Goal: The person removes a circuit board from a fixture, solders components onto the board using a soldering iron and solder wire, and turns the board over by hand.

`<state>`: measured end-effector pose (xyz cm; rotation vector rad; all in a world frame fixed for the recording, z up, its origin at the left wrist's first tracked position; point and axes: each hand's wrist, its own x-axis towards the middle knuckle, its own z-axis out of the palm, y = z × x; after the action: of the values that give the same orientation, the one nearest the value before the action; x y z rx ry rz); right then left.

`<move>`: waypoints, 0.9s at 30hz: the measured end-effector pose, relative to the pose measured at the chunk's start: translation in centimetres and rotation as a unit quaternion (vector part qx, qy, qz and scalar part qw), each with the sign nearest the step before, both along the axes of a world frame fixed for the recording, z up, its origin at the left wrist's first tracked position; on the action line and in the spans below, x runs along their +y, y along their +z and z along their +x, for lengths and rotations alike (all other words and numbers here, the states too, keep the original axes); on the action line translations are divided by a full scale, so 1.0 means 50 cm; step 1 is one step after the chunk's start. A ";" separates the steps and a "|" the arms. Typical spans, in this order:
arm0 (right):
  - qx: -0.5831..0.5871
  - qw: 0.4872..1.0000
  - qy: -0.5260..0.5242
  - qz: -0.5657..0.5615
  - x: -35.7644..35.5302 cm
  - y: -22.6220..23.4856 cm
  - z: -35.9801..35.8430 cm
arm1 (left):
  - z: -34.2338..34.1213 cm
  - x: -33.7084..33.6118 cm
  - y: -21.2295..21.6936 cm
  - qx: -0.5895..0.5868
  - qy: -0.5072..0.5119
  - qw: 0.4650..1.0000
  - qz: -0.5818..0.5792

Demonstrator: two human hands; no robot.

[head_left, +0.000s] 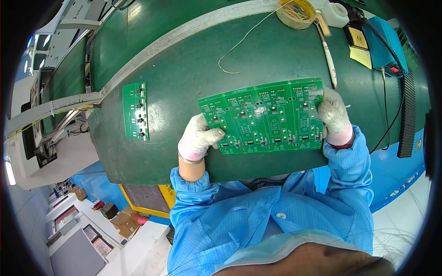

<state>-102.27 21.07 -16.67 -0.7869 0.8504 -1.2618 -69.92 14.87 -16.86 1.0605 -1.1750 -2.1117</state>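
Note:
Between my two gloved hands is a large green circuit board (262, 119), populated with small parts in repeated sections and held above the green-topped table. My left hand (199, 138) grips its left edge, thumb on the upper face and the other fingers mostly hidden beneath. At the right edge my right hand (334, 115) is closed on the board, its fingertips partly out of sight. A smaller, narrow circuit board (135, 111) with a row of black components along one side lies on the table to the left.
Solder wire (244, 39) trails over the table from a yellow round container (297, 14) at the back. A white-handled brush (328, 57), a white bottle (335, 14) and a blue soldering station (384, 43) with its cable are at the right. A metal frame (60, 110) borders the left.

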 end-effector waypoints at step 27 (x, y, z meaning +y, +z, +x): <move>0.013 1.000 -0.023 0.009 -0.020 0.010 0.019 | -0.023 0.010 0.028 -0.006 0.031 0.998 -0.050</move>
<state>-101.31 20.06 -16.16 -0.7756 0.9037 -1.2845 -71.07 15.35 -15.47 1.0529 -1.2243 -1.9803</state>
